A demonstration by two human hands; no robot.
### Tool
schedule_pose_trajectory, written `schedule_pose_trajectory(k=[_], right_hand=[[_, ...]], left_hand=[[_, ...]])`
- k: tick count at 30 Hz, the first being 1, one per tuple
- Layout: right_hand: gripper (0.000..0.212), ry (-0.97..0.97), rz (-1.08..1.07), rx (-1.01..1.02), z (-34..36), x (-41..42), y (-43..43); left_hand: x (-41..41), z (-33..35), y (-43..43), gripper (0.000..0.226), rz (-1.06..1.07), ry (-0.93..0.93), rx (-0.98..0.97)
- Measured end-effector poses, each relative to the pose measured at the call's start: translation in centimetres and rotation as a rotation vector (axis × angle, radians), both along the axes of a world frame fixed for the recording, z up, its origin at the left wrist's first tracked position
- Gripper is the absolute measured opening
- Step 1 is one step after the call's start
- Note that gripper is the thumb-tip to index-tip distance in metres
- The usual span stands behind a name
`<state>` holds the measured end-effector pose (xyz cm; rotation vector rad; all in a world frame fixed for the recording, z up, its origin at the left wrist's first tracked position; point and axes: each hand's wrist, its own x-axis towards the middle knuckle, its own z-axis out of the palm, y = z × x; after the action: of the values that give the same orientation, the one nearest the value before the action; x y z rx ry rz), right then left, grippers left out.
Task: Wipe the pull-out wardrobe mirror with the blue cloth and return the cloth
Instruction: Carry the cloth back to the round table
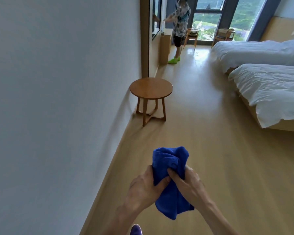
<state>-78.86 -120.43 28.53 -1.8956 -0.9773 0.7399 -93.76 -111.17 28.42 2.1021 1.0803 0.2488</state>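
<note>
The blue cloth (170,168) is bunched up in front of me, low in the middle of the view. My left hand (143,187) grips its left side with the thumb across the fabric. My right hand (185,182) grips its right side, fingers curled into the folds. A loose end hangs down below both hands. No wardrobe mirror is in view.
A white wall (58,99) runs along my left. A small round wooden table (151,89) stands against it ahead. Two white beds (270,85) fill the right. Another person (180,28) stands far ahead by a cabinet, near chairs (192,36) and big windows.
</note>
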Motion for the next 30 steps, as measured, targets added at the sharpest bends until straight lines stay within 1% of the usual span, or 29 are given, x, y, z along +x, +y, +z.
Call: schedule_pose_trajectory(k=[3,7,11,17,23,27,30], right_hand=[[0.013,-0.001,-0.045,-0.007,-0.6,2.3,3.3],[0.014,0.021,-0.083,0.0,-0.7,4.4,7.6],[0.025,0.03,-0.127,0.025,-0.4,6.8,11.7],[0.028,0.045,-0.177,0.038,-1.2,10.5,15.2],[0.031,0.109,-0.181,0.031,-2.4,16.7,18.4],[0.028,0.144,-0.131,0.038,-2.6,22.6,21.0],[0.018,0.148,-0.094,0.035,-2.2,27.8,22.8]], left_hand=[[2.5,-0.5,3.8,0.054,-0.039,-0.028,-0.029],[5.0,-0.3,8.8,0.049,-0.095,-0.034,-0.022],[7.8,0.0,13.5,0.048,-0.15,-0.059,-0.035],[12.0,-0.6,17.7,0.055,-0.194,-0.038,-0.075],[18.1,-1.3,21.1,0.057,-0.2,-0.006,-0.093],[23.6,-1.4,23.2,0.056,-0.163,0.004,-0.093],[28.3,-1.3,24.4,0.048,-0.121,-0.02,-0.112]])
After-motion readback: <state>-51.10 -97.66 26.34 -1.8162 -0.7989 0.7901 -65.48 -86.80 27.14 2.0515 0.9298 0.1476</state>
